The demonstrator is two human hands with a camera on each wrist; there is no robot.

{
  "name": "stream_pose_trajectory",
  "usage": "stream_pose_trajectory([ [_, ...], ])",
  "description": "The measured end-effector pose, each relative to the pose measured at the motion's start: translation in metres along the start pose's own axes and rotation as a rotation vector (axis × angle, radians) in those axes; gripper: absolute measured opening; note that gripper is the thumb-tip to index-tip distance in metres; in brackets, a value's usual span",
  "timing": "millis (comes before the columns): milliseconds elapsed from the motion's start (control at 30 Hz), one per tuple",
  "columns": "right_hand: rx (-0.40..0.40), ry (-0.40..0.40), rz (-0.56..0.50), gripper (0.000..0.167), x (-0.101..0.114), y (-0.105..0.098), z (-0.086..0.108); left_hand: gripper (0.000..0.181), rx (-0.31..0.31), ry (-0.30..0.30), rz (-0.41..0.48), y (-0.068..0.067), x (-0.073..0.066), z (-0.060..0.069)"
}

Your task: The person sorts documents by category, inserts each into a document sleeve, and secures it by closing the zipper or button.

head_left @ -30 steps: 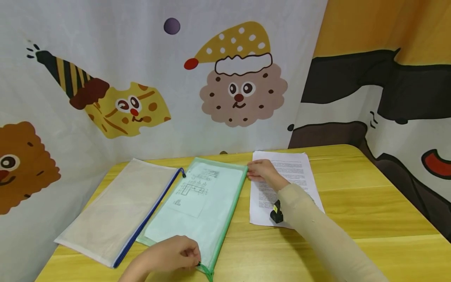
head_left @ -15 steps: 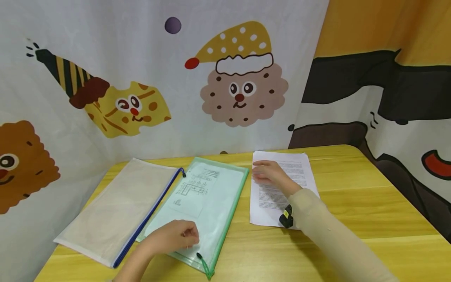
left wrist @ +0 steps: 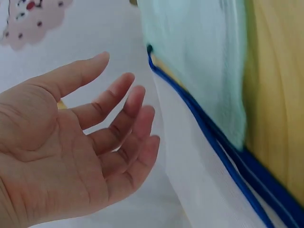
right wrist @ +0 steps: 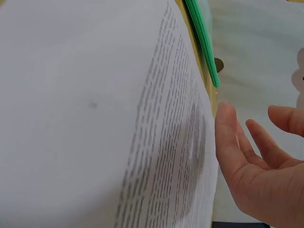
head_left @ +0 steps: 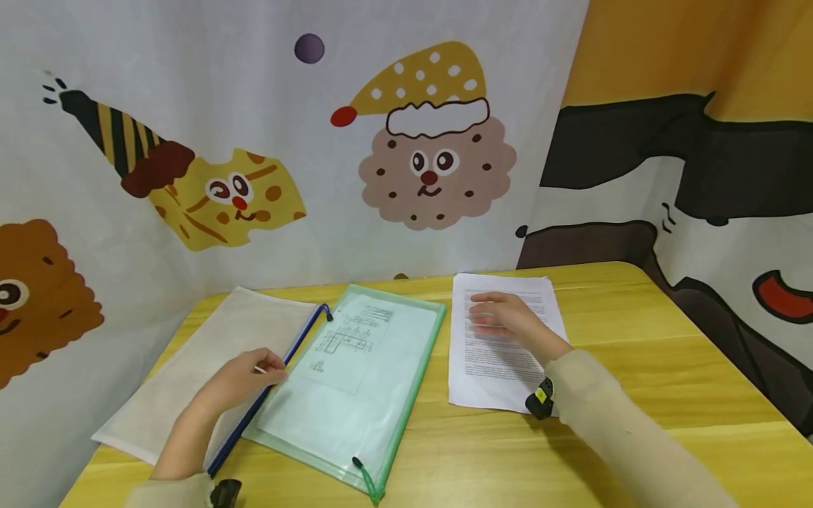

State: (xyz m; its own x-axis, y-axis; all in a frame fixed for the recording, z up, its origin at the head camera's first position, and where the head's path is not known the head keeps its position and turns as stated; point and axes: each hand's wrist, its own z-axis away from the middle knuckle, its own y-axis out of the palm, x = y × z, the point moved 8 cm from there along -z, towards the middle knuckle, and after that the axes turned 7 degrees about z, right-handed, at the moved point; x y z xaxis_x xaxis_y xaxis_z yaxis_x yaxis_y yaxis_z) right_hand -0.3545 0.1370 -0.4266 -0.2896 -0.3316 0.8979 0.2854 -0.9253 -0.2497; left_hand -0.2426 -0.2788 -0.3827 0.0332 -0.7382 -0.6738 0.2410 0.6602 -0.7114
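A green zip document bag (head_left: 356, 381) with a printed drawing sheet inside lies in the middle of the table. To its left is a whitish zip bag (head_left: 184, 374) with a blue zip edge. My left hand (head_left: 248, 381) is over that bag's blue edge; the left wrist view shows the hand (left wrist: 80, 137) empty, fingers loosely bent. Above a stack of printed paper (head_left: 495, 381) is my right hand (head_left: 514, 321), holding nothing. In the right wrist view, its relaxed fingers (right wrist: 225, 128) stand apart from the paper.
All the items lie on a yellow wood-grain table (head_left: 648, 353). Behind it hangs a curtain (head_left: 305, 254) with cartoon prints. A green zip pull cord (head_left: 366, 480) lies at the green bag's near corner.
My left hand has let go of the green bag's zip pull and moved left and away, over the whitish bag. My right hand has left the green bag's far corner and moved right over the paper.
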Motion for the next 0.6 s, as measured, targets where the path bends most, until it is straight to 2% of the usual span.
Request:
stream_pose_trajectory([
  [133,0.008,-0.005,0.004,0.049,-0.001,-0.004,0.005,0.031,-0.001,-0.062,-0.009,-0.009,0.026,-0.002],
  [333,0.013,-0.003,-0.012,0.05,-0.005,-0.01,0.011,0.04,0.016,-0.108,-0.034,-0.006,0.056,-0.004],
  [467,0.016,-0.006,-0.016,0.05,-0.007,-0.015,0.015,0.041,-0.025,-0.113,-0.115,-0.005,0.062,-0.003],
  [600,0.016,-0.012,-0.015,0.05,-0.01,-0.02,0.016,0.033,-0.049,-0.112,-0.188,-0.005,0.059,-0.002],
])
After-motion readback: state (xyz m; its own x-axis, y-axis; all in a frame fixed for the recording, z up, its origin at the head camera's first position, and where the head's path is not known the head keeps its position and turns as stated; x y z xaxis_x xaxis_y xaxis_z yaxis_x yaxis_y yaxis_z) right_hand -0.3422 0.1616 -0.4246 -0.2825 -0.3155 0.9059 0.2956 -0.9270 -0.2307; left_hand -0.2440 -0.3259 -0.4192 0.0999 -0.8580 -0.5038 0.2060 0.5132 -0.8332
